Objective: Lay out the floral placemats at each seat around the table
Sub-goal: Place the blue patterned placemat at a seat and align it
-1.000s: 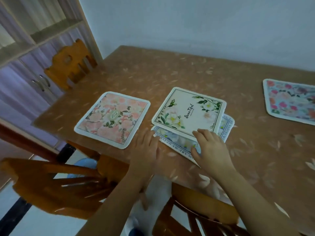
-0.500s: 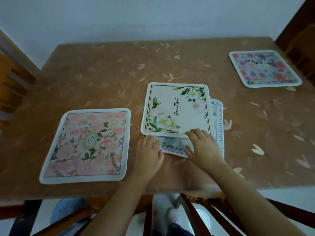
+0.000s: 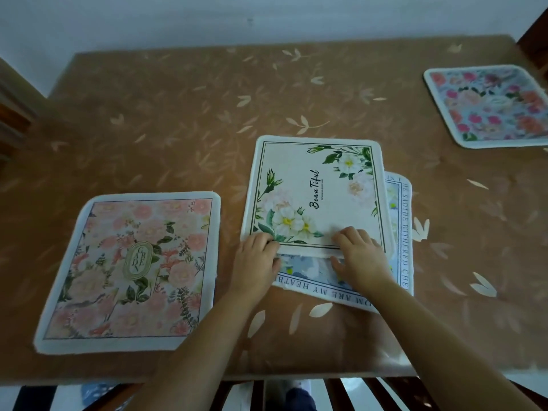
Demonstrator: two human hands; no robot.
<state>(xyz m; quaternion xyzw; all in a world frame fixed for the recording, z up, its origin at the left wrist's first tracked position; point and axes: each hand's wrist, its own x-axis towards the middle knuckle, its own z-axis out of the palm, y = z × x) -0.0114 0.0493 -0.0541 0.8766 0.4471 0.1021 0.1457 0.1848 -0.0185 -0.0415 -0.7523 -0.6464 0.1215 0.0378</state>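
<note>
A cream placemat with white flowers and the word "Beautiful" lies in the middle of the table, on top of a blue lettered placemat. My left hand pinches the cream mat's near left corner. My right hand grips its near edge, thumb underneath on the blue mat. A pink floral placemat lies flat at the near left. Another placemat with pink and red flowers lies at the far right.
The table wears a brown cloth with a pale leaf pattern and stands against a white wall. A wooden chair back sits below the near edge. Part of another chair shows at the left, and dark wood at the top right.
The view swung from the left side to face the table squarely. Both hands moved forward from the blue mat's edge onto the cream mat's near edge and closed on it.
</note>
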